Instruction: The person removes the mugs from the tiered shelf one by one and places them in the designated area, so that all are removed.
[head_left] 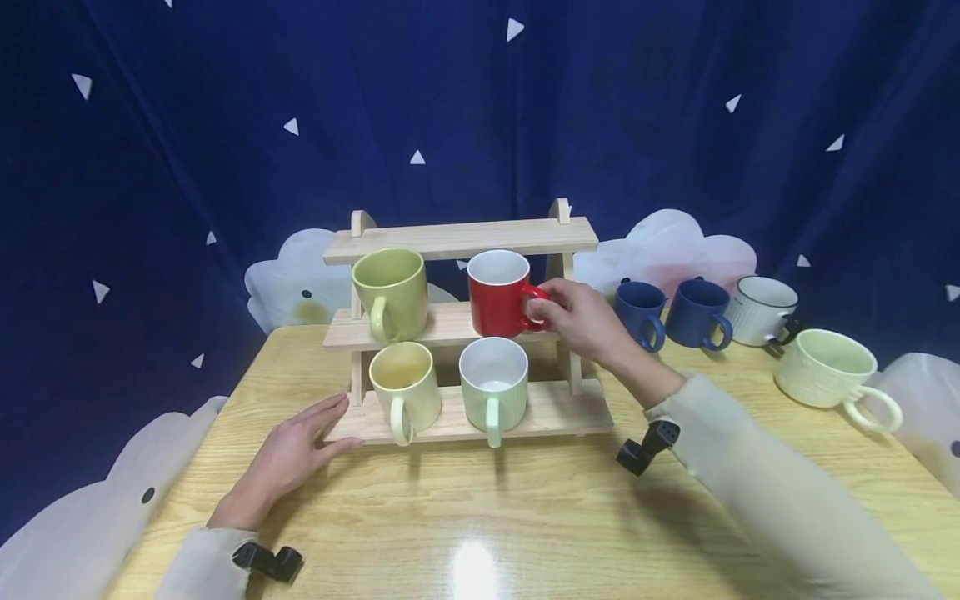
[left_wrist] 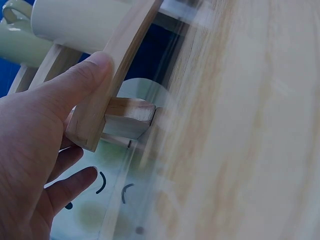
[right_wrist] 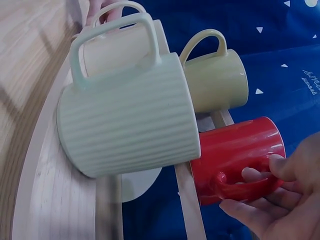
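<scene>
Pale cloth of the left sleeve [head_left: 206,567] fills the lower left corner, with a small black device [head_left: 273,562] at its cuff. Beyond it, the left hand [head_left: 288,454] grips the left end of the wooden rack [head_left: 562,408], the lowest board between its thumb and fingers; some of the other fingers are spread and fairly straight. Under everything lies a table [head_left: 405,525] of light, yellowish grain, glossy enough to throw back a bright patch of light at the near edge. Behind hangs a deep blue curtain [head_left: 450,75] scattered with white triangles, and pale rounded shapes [head_left: 667,237] with drawn faces show around the table's edges.

On the rack, a yellow-green mug [head_left: 405,304] stands on the middle board, above a cream mug [head_left: 420,400] on the lowest; next comes a ribbed mint mug [head_left: 513,408], also on the lowest. Above that, the red mug [head_left: 491,308] is at the middle board, its handle pinched by the closed fingers and thumb of the right hand [head_left: 581,321]. Farther right, two blue mugs [head_left: 686,321], a dark-rimmed white mug [head_left: 753,317] and a wide pale green cup [head_left: 813,379] stand on the table.
</scene>
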